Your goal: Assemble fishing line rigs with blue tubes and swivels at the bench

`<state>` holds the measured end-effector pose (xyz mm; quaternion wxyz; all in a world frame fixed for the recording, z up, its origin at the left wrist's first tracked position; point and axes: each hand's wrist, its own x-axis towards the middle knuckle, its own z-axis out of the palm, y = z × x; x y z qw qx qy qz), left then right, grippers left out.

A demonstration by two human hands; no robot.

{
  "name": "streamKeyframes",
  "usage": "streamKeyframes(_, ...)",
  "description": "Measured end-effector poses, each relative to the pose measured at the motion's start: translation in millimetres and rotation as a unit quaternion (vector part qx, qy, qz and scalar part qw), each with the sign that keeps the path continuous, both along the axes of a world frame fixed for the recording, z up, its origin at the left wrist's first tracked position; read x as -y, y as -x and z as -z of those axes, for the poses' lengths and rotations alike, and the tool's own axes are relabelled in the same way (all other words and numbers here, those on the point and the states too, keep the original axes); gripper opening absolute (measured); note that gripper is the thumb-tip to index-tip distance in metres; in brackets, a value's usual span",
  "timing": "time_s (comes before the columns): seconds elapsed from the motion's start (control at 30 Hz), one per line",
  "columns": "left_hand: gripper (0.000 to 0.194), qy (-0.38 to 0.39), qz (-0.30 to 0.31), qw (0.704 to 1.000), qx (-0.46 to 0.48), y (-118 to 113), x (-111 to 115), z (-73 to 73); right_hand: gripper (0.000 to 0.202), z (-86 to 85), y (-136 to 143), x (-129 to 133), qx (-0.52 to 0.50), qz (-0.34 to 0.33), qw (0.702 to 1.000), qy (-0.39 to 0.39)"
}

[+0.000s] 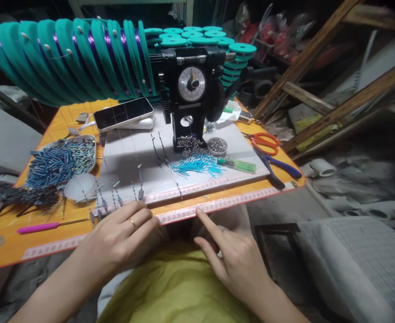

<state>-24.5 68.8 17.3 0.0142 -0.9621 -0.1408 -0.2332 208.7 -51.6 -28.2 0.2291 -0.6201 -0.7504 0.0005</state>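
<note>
My left hand (118, 235), with a gold ring, is at the front edge of the grey board. Its fingers are bent close together over a paper measuring tape; anything inside them is hidden. My right hand (236, 255) has its index finger stretched to the printed tape (231, 203) on the table's front edge, thumb apart and the other fingers curled. Beyond the left hand, several thin lines carry small sleeves and dark metal swivel-like pieces (141, 193). Bright blue thin tubes (197, 165) lie in a heap on the board (126, 154), beside small metal beads (188, 146).
Teal foam spools (62, 58) hang on a black winding device with a dial (191, 84). A phone (123, 113), a tray of blue pieces (54, 163), a pink-handled hook (39, 228), orange scissors (266, 142) and blue-handled pliers (281, 166) surround the board.
</note>
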Motion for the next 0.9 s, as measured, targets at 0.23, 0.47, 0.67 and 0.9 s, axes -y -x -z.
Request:
streamKeyframes(0.23,0.025,-0.01,-0.004,1.0,0.0,0.1,-0.7,1.1,0.048,-0.3,-1.2,0.6,-0.057,-0.004,0.998,0.013)
streamKeyframes(0.47,0.023,-0.008,-0.008,1.0,0.002,1.4,0.1,-1.4,0.048,-0.1,-1.6,1.4,-0.086,-0.012,0.996,0.018)
streamKeyframes(0.67,0.025,-0.009,-0.019,1.0,0.001,5.2,2.4,-4.5,0.049,2.1,-0.2,1.3,-0.102,-0.017,0.995,0.007)
streamKeyframes(0.9,0.024,-0.023,-0.006,0.999,-0.037,2.7,2.2,-16.4,0.049,2.2,0.0,1.5,-0.103,-0.017,0.994,0.008)
